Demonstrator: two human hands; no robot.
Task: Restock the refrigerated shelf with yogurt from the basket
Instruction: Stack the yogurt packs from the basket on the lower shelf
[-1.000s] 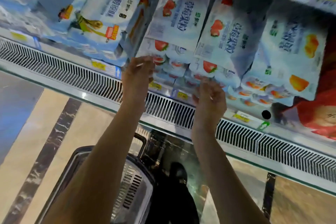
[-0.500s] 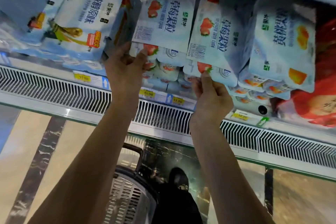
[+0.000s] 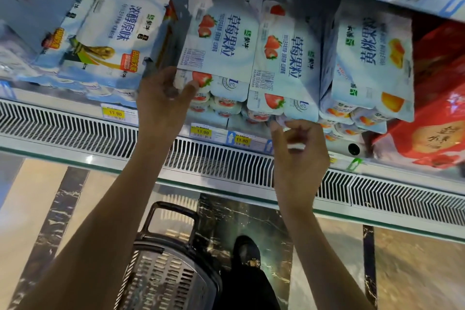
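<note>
Two strawberry yogurt multipacks lean side by side on the refrigerated shelf (image 3: pixel 75 106): the left pack (image 3: pixel 221 43) and the right pack (image 3: pixel 286 63). My left hand (image 3: pixel 163 100) pinches the lower left corner of the left pack between thumb and fingers. My right hand (image 3: pixel 299 151) hangs just under the right pack's bottom edge, fingers loosely curled and holding nothing, with a fingertip at that edge. The grey slatted basket (image 3: pixel 163 274) stands on the floor below my arms; I cannot see what it holds.
A plain yogurt pack (image 3: pixel 118 38) stands left of the strawberry packs and a peach pack (image 3: pixel 370 58) on their right, then a red box (image 3: pixel 432 113). Yellow price tags (image 3: pixel 202 131) line the shelf front above a vent grille (image 3: pixel 221 163). My dark shoe (image 3: pixel 247 254) is beside the basket.
The view has dropped and closed in on the shelf. My right hand has come off the right strawberry pack and sunk below it. My left hand has slid to the left pack's lower corner.
</note>
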